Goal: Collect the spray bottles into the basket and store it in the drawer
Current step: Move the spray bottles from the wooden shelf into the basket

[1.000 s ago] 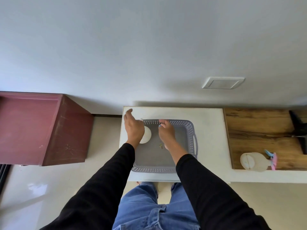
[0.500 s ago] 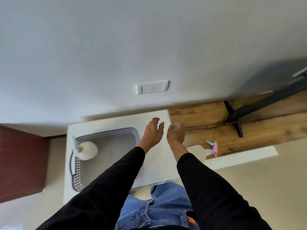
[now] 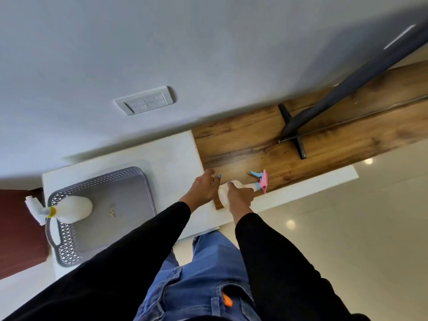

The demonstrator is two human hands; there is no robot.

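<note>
A grey perforated basket point(image 3: 69, 251) stands on a white cabinet top point(image 3: 176, 158) at the left. A white spray bottle with a yellow collar point(image 3: 71, 208) lies inside it, its head poking over the left rim. A second pale spray bottle with a pink and blue trigger point(image 3: 260, 180) lies on the wooden surface point(image 3: 243, 140) near its front edge. My right hand point(image 3: 239, 198) is closed around this bottle's body. My left hand point(image 3: 205, 188) hovers just left of it, fingers loosely curled, holding nothing.
A black stand with a cross foot point(image 3: 291, 126) rests on the wood at the right. A red-brown cabinet point(image 3: 18, 239) sits left of the white top. A wall socket plate point(image 3: 144, 100) is on the grey wall. Glossy floor lies at the right.
Both hands left the basket and moved right to the wooden surface. My right hand has taken hold of the pink-trigger bottle. The view has swung right.
</note>
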